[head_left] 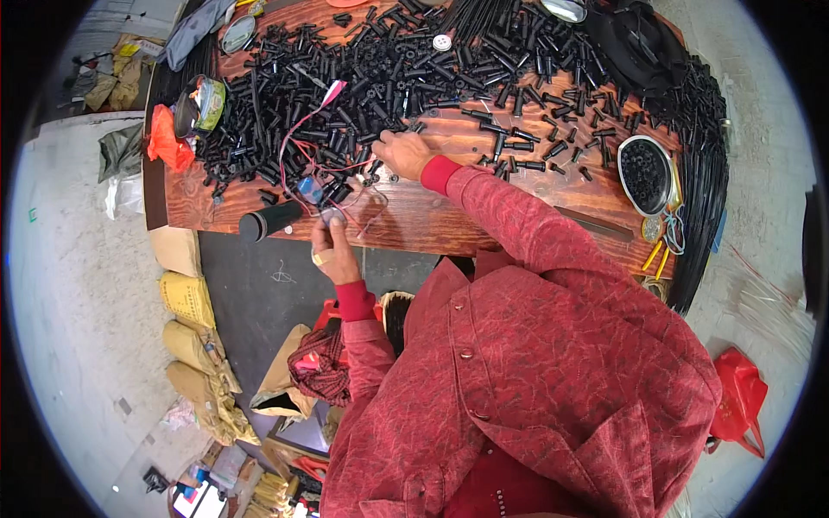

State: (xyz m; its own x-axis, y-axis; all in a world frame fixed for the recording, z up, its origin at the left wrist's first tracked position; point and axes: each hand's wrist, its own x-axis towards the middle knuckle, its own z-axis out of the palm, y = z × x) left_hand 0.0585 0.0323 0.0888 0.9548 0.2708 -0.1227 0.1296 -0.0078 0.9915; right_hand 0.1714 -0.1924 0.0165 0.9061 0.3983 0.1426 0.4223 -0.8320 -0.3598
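The left hand point(332, 246) pinches a small silvery part point(332, 214) between its fingers, just in front of the black tube point(269, 221) at the wooden surface's point(484, 216) near edge; the right hand point(402, 154), fingers curled down, touches the heap of black pieces point(363, 78) beyond that tube; red wires point(302, 142) trail between; an orange bag point(167, 142) lies left of the tube.

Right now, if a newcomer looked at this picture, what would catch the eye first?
First, the big heap of small black tubes spread over the far half of the wooden table. Next, the right hand reaching into the heap's near edge, and the left hand pinching a small part beside red wires.
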